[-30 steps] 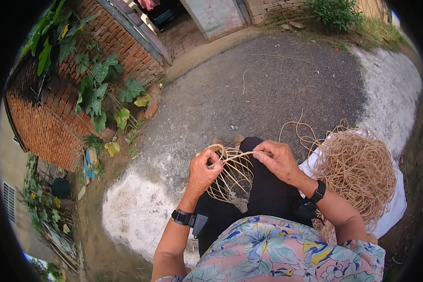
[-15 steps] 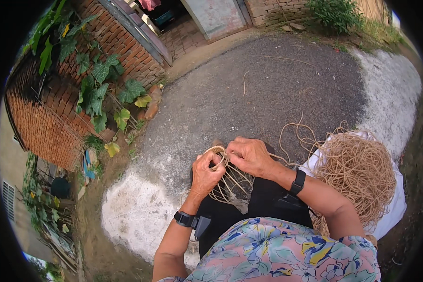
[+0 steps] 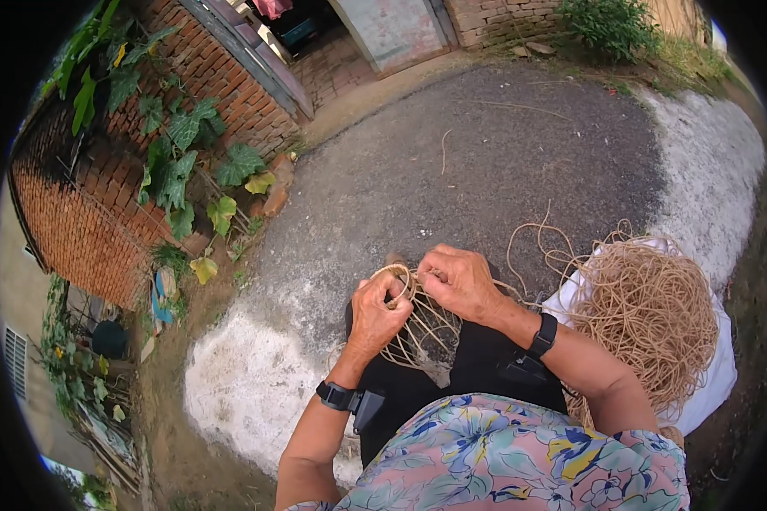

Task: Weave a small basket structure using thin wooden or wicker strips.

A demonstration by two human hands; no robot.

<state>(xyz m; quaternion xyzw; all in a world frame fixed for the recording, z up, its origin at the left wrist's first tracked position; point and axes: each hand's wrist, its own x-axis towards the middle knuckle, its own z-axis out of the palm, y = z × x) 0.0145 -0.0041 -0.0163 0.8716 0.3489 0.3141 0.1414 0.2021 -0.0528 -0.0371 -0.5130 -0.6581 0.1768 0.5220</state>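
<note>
A piece of tan rope netting (image 3: 418, 328) hangs over my lap, above my dark trousers. My left hand (image 3: 377, 313) is closed on the netting's upper edge, thumb on a looped strand. My right hand (image 3: 457, 283) sits close beside it, fingers pinched on a strand of the same rope at the top of the netting. Both wrists wear dark bands. A loose strand runs from my right hand to a big tangled pile of tan rope (image 3: 652, 311) lying on a white cloth (image 3: 716, 383) at my right side.
Grey asphalt (image 3: 486, 162) spreads ahead, with white patches on the ground at lower left and upper right. A brick wall (image 3: 85, 230) with leafy vines stands at the left. A doorway and brick paving lie at the top.
My right hand has moved left from over my lap to meet my left hand at the top of the netting. The left hand has stayed about where it was.
</note>
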